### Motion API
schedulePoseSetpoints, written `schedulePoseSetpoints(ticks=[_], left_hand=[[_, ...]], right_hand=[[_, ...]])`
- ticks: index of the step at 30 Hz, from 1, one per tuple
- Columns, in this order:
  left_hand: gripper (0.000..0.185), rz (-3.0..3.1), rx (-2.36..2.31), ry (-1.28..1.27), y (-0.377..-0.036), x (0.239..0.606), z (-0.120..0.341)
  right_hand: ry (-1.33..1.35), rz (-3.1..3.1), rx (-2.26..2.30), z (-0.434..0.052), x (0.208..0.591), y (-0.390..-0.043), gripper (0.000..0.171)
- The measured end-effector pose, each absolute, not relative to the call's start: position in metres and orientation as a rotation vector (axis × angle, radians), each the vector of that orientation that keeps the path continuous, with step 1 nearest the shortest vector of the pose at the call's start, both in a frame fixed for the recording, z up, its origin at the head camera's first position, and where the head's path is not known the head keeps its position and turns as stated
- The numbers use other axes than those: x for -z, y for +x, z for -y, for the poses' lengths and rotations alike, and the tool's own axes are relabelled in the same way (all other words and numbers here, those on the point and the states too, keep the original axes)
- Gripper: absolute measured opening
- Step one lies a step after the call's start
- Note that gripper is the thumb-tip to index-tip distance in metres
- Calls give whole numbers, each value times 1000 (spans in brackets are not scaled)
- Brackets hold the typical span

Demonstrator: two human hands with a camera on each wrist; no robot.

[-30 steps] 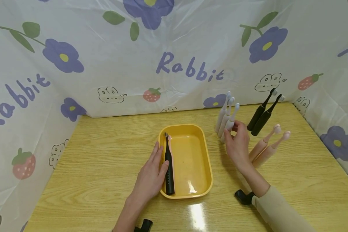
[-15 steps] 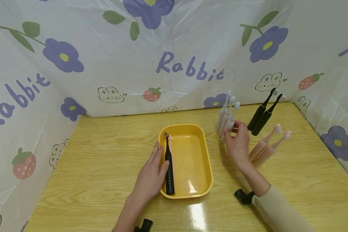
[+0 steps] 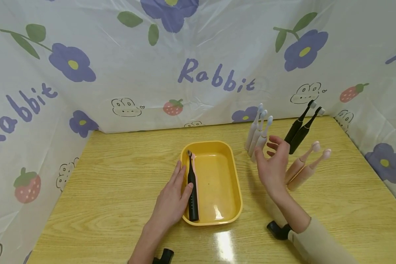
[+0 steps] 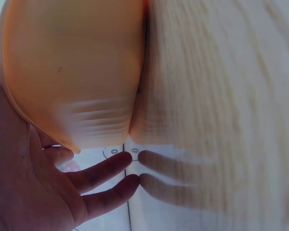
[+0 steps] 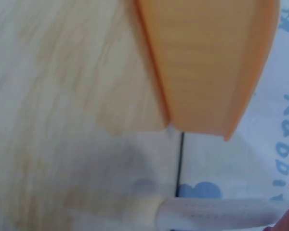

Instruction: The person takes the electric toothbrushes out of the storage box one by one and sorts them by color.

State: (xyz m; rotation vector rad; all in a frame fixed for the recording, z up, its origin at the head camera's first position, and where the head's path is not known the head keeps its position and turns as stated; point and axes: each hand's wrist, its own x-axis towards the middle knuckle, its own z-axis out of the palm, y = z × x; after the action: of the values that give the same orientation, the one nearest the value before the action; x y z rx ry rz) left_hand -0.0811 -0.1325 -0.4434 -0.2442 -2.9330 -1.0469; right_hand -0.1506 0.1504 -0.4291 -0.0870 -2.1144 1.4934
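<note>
A yellow tray (image 3: 235, 183) sits mid-table. Along its left wall lies a black electric toothbrush (image 3: 192, 194) on top of a pink one (image 3: 193, 158). My left hand (image 3: 179, 183) lies flat on the table against the tray's left rim, thumb touching the black brush; in the left wrist view its fingers (image 4: 106, 173) stretch beside the tray (image 4: 67, 72). My right hand (image 3: 268, 156) hovers with loose, spread fingers and holds nothing, just right of three standing white toothbrushes (image 3: 259, 130). The right wrist view shows one white toothbrush (image 5: 216, 211), blurred, and the tray (image 5: 207, 62).
Two black toothbrushes (image 3: 300, 128) and two pink ones (image 3: 305, 165) stand at the right rear of the wooden table (image 3: 118, 165). A flowered plastic curtain (image 3: 198, 73) walls in the back and both sides. Small black parts (image 3: 278, 229) sit near each wrist.
My right hand has drawn back from the white toothbrushes, shifted slightly right, and spread its fingers. The left hand and the tray have not moved.
</note>
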Motion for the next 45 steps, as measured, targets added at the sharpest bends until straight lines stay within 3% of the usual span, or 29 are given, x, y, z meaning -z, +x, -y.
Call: schedulePoseSetpoints(ticks=[8, 13, 22, 31, 38, 45], left_hand=[[63, 2929, 1049, -250, -81, 444, 133], [63, 2929, 1041, -255, -82, 444, 133], [63, 2948, 1039, -235, -83, 444, 133], [64, 2965, 1019, -219, -84, 444, 133], [60, 2956, 1027, -216, -84, 442, 131], [61, 2958, 1024, -217, -84, 443, 132]], right_hand=[[210, 1944, -1558, -131, 408, -134, 35], [438, 2073, -1839, -110, 403, -124, 40], [521, 2499, -2197, -74, 415, -118, 55], [348, 2512, -2555, -54, 429, -115, 60], [156, 2421, -2800, -48, 433, -122, 52], [149, 2378, -2905, -50, 436, -125, 50]])
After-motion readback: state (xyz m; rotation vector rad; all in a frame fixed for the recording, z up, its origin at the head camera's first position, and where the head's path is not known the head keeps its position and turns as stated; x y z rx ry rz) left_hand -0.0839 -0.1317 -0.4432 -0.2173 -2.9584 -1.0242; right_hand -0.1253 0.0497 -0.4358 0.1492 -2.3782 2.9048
